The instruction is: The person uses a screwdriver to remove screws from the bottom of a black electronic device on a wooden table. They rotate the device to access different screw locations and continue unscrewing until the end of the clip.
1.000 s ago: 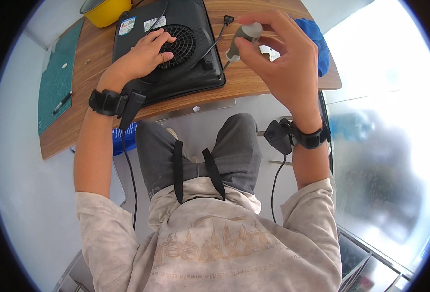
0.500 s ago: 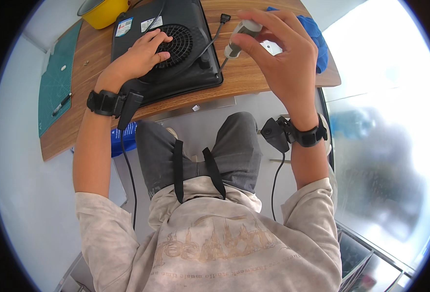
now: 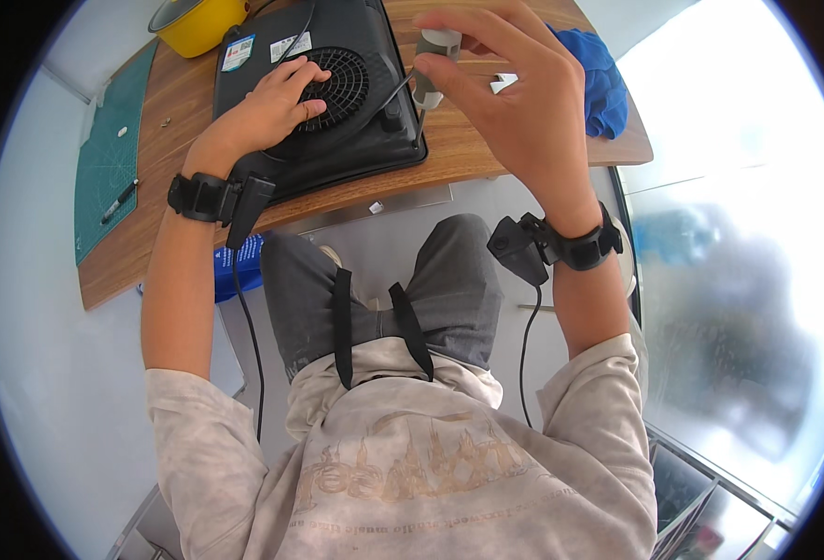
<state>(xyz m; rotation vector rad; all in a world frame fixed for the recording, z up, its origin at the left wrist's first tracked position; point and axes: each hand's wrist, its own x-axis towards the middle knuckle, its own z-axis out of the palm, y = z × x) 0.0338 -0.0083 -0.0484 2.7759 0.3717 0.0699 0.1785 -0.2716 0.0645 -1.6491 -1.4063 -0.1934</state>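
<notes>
A black induction cooker [image 3: 244, 89] lies upside down on the table, its round fan grille [image 3: 347, 89] facing up. My left hand [image 3: 267, 110] rests on the grille with its fingers apart, holding nothing. In my right hand [image 3: 524, 103] is a grey-and-white screwdriver [image 3: 427, 91], pinched by the handle between thumb and fingers. It stands nearly upright, with its shaft reaching down to the cooker's near right corner. Whether the tip sits in a screw is too small to tell. A black power cord [image 3: 396, 93] crosses the cooker's right side.
The wooden table [image 3: 174, 159] carries a yellow pot [image 3: 197, 30] at the far left and a green cutting mat [image 3: 102, 177] with a marker pen [image 3: 119, 201]. A crumpled blue cloth [image 3: 600, 89] lies at the right. A frosted glass panel [image 3: 720, 233] stands beyond it.
My right hand has shifted left and slightly up, bringing the screwdriver from a slant to nearly upright over the corner. The plug is now hidden. My left hand stays in place.
</notes>
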